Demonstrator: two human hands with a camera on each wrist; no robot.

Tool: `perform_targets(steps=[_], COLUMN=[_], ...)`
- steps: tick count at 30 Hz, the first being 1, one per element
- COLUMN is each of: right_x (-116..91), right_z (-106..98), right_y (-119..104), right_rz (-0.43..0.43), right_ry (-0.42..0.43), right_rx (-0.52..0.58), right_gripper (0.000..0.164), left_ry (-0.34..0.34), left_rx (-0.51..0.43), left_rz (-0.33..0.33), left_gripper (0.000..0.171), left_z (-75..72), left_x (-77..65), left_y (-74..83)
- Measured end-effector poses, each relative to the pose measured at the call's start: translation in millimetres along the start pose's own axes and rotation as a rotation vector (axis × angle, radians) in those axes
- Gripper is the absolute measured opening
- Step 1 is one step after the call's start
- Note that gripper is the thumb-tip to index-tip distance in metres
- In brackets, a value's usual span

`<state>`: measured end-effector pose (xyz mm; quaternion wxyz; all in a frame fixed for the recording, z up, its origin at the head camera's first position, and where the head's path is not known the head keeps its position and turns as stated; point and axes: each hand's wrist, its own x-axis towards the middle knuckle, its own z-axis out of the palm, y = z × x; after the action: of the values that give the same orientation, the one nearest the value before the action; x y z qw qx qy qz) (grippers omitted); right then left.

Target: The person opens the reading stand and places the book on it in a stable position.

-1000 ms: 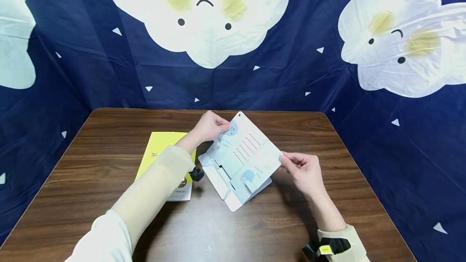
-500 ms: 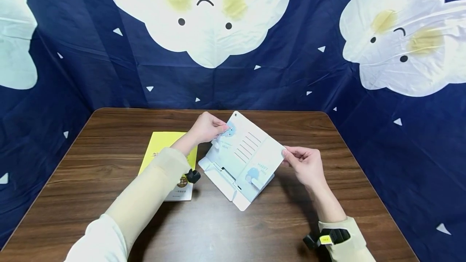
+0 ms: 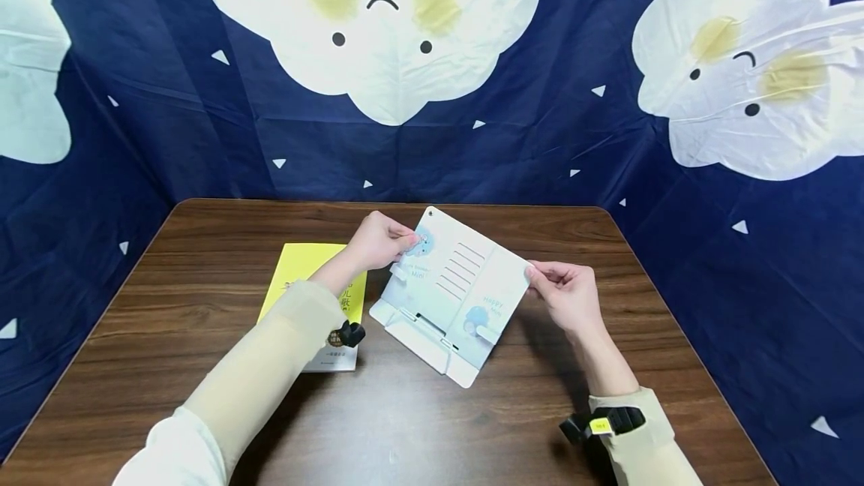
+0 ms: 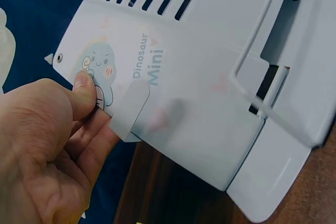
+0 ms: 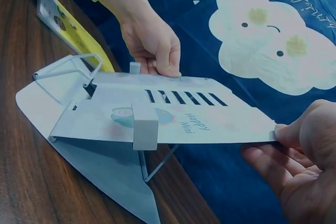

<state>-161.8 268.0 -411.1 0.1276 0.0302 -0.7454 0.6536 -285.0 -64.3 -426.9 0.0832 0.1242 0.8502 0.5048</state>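
Observation:
A pale blue-white book stand [image 3: 445,283] with slots and cartoon dinosaur prints leans back over the table, its ledge toward the person. My left hand [image 3: 385,240] pinches its left edge between thumb and fingers, beside a print and a small page clip [image 4: 131,106]. On the opposite side, my right hand [image 3: 567,295] pinches the upper right corner, thumb on top and fingers beneath. From the right wrist view, a base plate [image 5: 110,166] and a thin wire prop [image 5: 160,163] show under the raised panel. Wire page holders [image 5: 68,69] sit at the ledge.
A yellow and white book [image 3: 340,358] lies on the brown wooden table [image 3: 418,433] to the left, partly covered by the left forearm. A dark blue cloth [image 3: 432,163] with cloud prints hangs behind the table and along its sides.
The book stand has turned a little, its ledge end swinging right and its top shifting left. The right hand has risen slightly, and the left hand has moved slightly left. Both grips stay the same.

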Motion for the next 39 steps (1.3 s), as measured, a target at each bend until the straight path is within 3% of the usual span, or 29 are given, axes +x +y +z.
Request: perform_targets(steps=[30, 39], right_x=[32.9, 43.9], right_z=[4.8, 7.0], right_y=[6.7, 6.0], right_rz=[0.026, 0.044], right_ry=[0.013, 0.011], right_rx=[-0.05, -0.094], right_gripper=[0.019, 0.019], left_ry=[0.021, 0.043], left_rx=[-0.076, -0.106], left_rz=[-0.021, 0.012], left_gripper=[0.018, 0.017], left_z=[-2.9, -2.2], left_x=[-30.6, -36.6], left_y=[-7.8, -10.8])
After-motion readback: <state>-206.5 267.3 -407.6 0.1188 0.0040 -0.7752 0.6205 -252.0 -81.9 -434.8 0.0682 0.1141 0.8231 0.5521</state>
